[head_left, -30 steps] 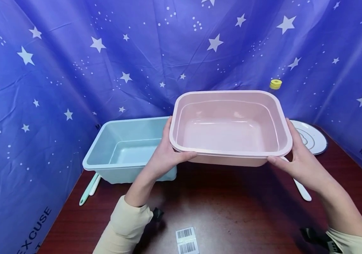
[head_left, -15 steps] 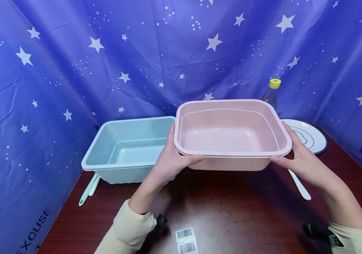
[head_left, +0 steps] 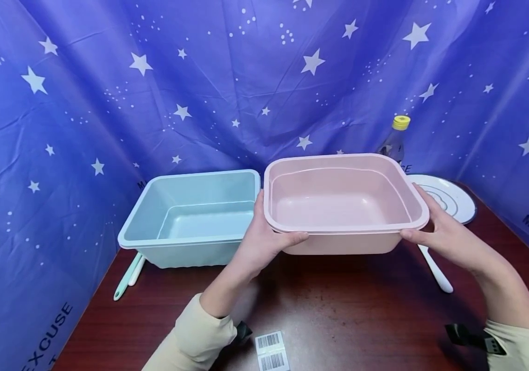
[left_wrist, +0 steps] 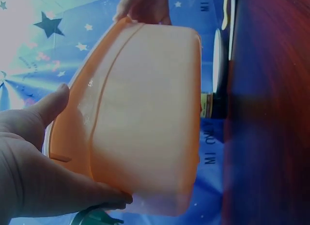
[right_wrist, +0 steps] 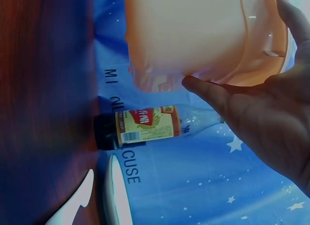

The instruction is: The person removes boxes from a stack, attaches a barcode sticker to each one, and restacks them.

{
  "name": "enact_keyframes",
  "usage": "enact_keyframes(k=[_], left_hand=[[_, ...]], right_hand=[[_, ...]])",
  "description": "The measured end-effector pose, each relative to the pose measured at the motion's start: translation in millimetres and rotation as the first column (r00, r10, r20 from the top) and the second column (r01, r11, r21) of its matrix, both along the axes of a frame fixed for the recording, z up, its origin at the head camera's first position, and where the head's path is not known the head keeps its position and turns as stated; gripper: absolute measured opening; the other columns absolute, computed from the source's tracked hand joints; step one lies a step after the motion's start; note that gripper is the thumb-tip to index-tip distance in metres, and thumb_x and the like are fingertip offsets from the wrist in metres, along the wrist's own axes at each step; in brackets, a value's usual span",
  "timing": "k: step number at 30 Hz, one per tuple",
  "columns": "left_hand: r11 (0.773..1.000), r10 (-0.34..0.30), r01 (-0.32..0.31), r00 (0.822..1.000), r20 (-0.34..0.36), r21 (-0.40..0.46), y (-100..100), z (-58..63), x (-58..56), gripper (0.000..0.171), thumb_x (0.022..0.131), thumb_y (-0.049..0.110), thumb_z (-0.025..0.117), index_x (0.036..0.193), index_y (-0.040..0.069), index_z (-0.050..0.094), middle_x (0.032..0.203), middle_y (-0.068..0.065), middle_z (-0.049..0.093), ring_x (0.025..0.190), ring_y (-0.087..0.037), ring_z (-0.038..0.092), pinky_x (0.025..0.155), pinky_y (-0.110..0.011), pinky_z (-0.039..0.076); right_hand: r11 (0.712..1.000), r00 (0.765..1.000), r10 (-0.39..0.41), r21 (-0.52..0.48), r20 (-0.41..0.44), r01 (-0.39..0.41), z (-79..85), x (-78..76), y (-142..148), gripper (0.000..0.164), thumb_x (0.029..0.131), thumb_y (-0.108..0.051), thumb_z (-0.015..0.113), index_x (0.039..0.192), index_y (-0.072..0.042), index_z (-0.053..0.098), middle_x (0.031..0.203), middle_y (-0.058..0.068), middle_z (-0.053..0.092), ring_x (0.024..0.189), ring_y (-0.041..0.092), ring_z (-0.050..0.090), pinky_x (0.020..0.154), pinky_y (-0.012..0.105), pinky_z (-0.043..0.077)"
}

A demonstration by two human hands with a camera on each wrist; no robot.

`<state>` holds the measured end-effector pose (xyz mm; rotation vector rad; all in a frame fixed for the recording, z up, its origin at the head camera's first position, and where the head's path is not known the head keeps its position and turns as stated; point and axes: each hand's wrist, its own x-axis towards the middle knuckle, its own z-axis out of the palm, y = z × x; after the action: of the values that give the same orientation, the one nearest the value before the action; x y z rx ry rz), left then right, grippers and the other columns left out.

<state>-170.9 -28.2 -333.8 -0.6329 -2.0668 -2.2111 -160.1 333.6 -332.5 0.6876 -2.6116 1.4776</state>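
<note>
A pink rectangular plastic basin [head_left: 338, 206] is held up level between both hands, its underside clear of the table in both wrist views. My left hand [head_left: 266, 242] grips its left end, thumb on the front wall just under the rim. At the opposite end my right hand [head_left: 449, 239] grips the near corner, thumb forward and fingers along the side. Just left of the pink basin stands a light blue basin [head_left: 190, 252] on the table, and my left hand overlaps its right end in the head view. Both basins look empty inside.
Behind the pink basin stands a labelled bottle [right_wrist: 145, 126] with a yellow cap. A white plate [head_left: 463, 203] and a white-handled utensil [head_left: 440, 275] lie at right. Green [head_left: 127, 278] and white handles stick out by the blue basin. A barcode label [head_left: 272, 350] lies in front.
Both hands have lowered the pink basin and shifted it slightly right. More of the bottle behind and of the blue basin's right end shows. The grips stay the same.
</note>
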Motion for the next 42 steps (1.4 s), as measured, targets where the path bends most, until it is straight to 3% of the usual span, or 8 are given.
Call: enact_keyframes(k=[7, 10, 17, 21, 27, 34, 39, 42], left_hand=[[0.998, 0.031, -0.031, 0.999, 0.006, -0.046, 5.3, -8.2, 0.8, 0.113, 0.067, -0.002, 0.091, 0.154, 0.021, 0.021, 0.141, -0.005, 0.046, 0.119, -0.022, 0.053, 0.103, -0.040, 0.043], [0.997, 0.053, -0.052, 0.998, 0.015, -0.065, 7.4, -10.8, 1.2, 0.117, 0.065, -0.002, 0.092, 0.155, 0.020, 0.020, 0.140, -0.005, 0.046, 0.120, -0.021, 0.052, 0.104, -0.038, 0.042], [0.990, 0.091, -0.088, 0.996, 0.021, -0.110, 10.4, -13.6, 2.8, 0.114, 0.065, -0.003, 0.092, 0.153, 0.013, 0.022, 0.137, -0.008, 0.049, 0.119, -0.024, 0.053, 0.105, -0.038, 0.040], [0.973, 0.122, -0.118, 0.992, 0.010, -0.198, 10.2, -13.6, 4.5, 0.115, 0.064, 0.001, 0.094, 0.153, 0.010, 0.022, 0.137, -0.010, 0.050, 0.119, -0.024, 0.053, 0.106, -0.039, 0.040], [0.912, 0.166, -0.159, 0.986, -0.014, -0.379, 7.7, -12.8, 4.3, 0.126, 0.066, 0.013, 0.096, 0.158, 0.005, 0.011, 0.142, -0.017, 0.048, 0.127, -0.029, 0.050, 0.110, -0.044, 0.037], [0.842, 0.130, -0.132, 0.991, -0.040, -0.524, -0.7, -5.5, 7.1, 0.124, 0.075, 0.022, 0.090, 0.161, 0.006, 0.003, 0.160, -0.018, 0.028, 0.141, -0.029, 0.036, 0.115, -0.044, 0.030], [0.759, 0.093, -0.068, 0.996, 0.004, -0.648, -6.2, 6.2, 13.4, 0.107, 0.090, 0.026, 0.078, 0.162, 0.007, 0.001, 0.165, -0.015, 0.018, 0.147, -0.027, 0.028, 0.118, -0.043, 0.026], [0.706, 0.117, -0.093, 0.993, -0.014, -0.702, -5.8, 11.0, 18.2, 0.101, 0.095, 0.025, 0.073, 0.162, 0.005, 0.000, 0.165, -0.017, 0.020, 0.145, -0.030, 0.033, 0.116, -0.046, 0.031]], right_hand=[[0.999, 0.998, 0.021, 0.046, 0.060, -0.023, -5.6, -4.3, 4.1, 0.098, 0.092, 0.002, 0.068, 0.164, -0.018, 0.004, 0.156, 0.022, 0.026, 0.121, 0.003, 0.047, 0.086, 0.014, 0.044], [0.996, 0.996, 0.002, 0.090, 0.090, -0.010, -8.0, -5.1, 5.7, 0.099, 0.092, -0.003, 0.070, 0.164, -0.020, 0.004, 0.161, 0.022, 0.020, 0.128, 0.001, 0.039, 0.088, 0.011, 0.039], [0.994, 0.987, -0.009, 0.112, 0.163, -0.009, -14.0, -6.3, 9.0, 0.099, 0.094, -0.010, 0.070, 0.164, -0.020, 0.001, 0.166, 0.022, 0.004, 0.146, 0.038, 0.013, 0.106, 0.014, 0.022], [0.989, 0.985, 0.004, 0.146, 0.172, -0.030, -16.9, -6.3, 6.7, 0.097, 0.095, -0.013, 0.070, 0.164, -0.016, 0.002, 0.164, 0.023, 0.012, 0.145, 0.029, 0.021, 0.100, 0.009, 0.026], [0.982, 0.986, 0.040, 0.175, 0.159, -0.068, -18.4, -5.9, 1.8, 0.095, 0.095, -0.015, 0.070, 0.163, -0.013, 0.004, 0.160, 0.023, 0.023, 0.132, 0.002, 0.035, 0.092, 0.006, 0.032], [0.990, 0.982, 0.038, 0.129, 0.183, -0.063, -18.8, -7.1, -4.5, 0.093, 0.096, -0.015, 0.070, 0.164, -0.015, 0.006, 0.165, 0.018, 0.015, 0.143, 0.035, 0.022, 0.093, 0.002, 0.026], [0.990, 0.981, 0.020, 0.132, 0.191, -0.045, -18.6, -6.8, -5.0, 0.091, 0.097, -0.017, 0.070, 0.164, -0.014, 0.007, 0.164, 0.019, 0.018, 0.142, 0.037, 0.023, 0.092, 0.002, 0.026], [0.990, 0.980, 0.015, 0.135, 0.200, -0.043, -18.1, -6.4, -5.3, 0.091, 0.097, -0.018, 0.069, 0.164, -0.013, 0.008, 0.164, 0.019, 0.018, 0.142, 0.037, 0.023, 0.091, 0.002, 0.026]])
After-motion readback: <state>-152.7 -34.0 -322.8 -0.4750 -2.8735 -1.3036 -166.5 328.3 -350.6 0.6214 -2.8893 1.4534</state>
